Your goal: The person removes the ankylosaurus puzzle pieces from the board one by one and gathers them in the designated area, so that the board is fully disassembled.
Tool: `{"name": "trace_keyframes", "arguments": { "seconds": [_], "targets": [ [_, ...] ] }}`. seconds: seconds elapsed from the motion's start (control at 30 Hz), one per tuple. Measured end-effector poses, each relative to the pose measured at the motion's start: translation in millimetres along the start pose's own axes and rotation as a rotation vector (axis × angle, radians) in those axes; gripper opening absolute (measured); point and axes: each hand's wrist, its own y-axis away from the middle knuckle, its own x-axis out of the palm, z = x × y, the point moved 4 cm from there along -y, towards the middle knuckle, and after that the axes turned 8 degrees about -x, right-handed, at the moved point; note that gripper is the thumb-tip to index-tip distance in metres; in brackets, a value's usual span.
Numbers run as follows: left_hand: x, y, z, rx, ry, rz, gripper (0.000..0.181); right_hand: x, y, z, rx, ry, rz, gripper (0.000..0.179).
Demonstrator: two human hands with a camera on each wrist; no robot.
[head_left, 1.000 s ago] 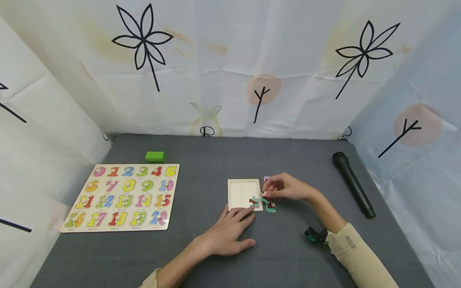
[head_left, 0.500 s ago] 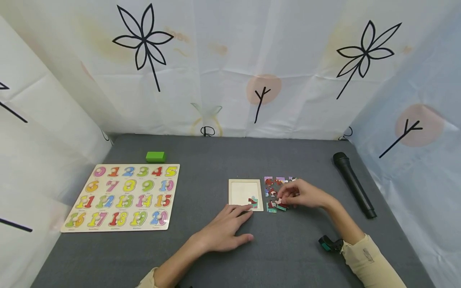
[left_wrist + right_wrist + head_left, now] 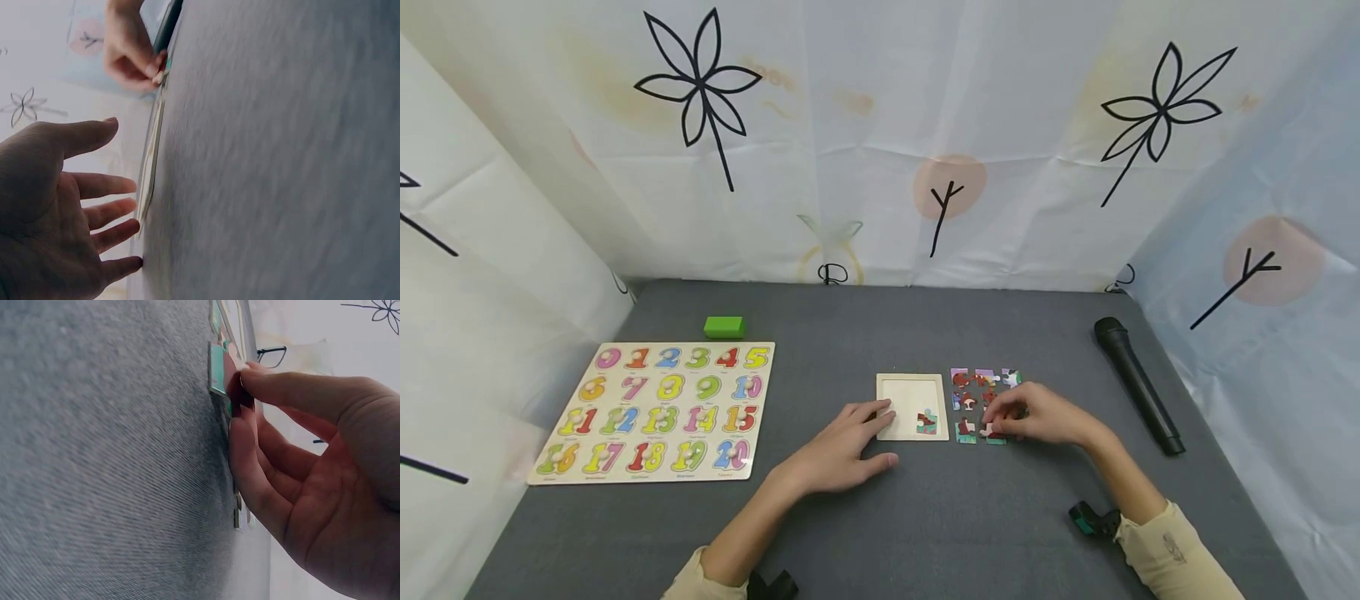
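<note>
In the head view, a shallow wooden puzzle tray (image 3: 898,406) lies flat on the grey table with one coloured puzzle piece (image 3: 927,422) in its lower right corner. My left hand (image 3: 841,450) is at the tray's left side, fingers spread and fairly straight, fingertips at the rim, holding nothing. Just right of the loose pieces (image 3: 961,379), my right hand (image 3: 1037,414) pinches a puzzle piece (image 3: 217,370), teal and dark red in the right wrist view, between thumb and forefinger. The piece is low at the tabletop; fingers partly hide it.
A wooden number puzzle board (image 3: 651,412) lies at the left, with a green block (image 3: 724,327) behind it. On the far right lies a black microphone (image 3: 1137,385). White patterned cloth (image 3: 865,100) walls off the table's back and sides.
My right hand has carried the pinched piece from the tray's right edge rightward to the loose pieces. My left hand has slid leftward from the tray's front edge to its left side.
</note>
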Motion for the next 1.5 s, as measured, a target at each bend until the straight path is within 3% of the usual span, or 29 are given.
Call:
{"name": "trace_keyframes", "arguments": {
  "seconds": [0.37, 0.63, 0.8, 1.07, 1.27, 1.5],
  "targets": [
    [-10.8, -0.7, 17.6, -0.014, 0.045, 0.045, 0.068, 6.0, 1.2, 3.3, 0.013, 0.165, -0.074, 0.010],
    [-14.4, -0.8, 22.4, -0.009, 0.054, 0.066, 0.065, 7.2, -0.9, 10.2, 0.017, 0.198, -0.106, 0.007],
    [-16.1, -0.5, 23.3, 0.002, 0.061, 0.072, 0.064, 11.5, -5.5, 11.7, -0.023, 0.150, -0.140, 0.006],
    [-18.4, -1.4, 26.5, 0.016, 0.092, 0.085, 0.063, 24.7, -23.8, 14.1, -0.009, -0.051, -0.137, 0.009],
    [-17.7, -3.8, 30.1, 0.035, 0.108, 0.060, 0.059, 35.8, -40.8, 18.6, -0.036, -0.097, -0.126, 0.014],
    [-17.6, -5.1, 33.0, 0.037, 0.148, 0.042, 0.056, 43.1, -55.7, 21.6, 0.027, -0.087, -0.131, 0.021]
  ]
}}
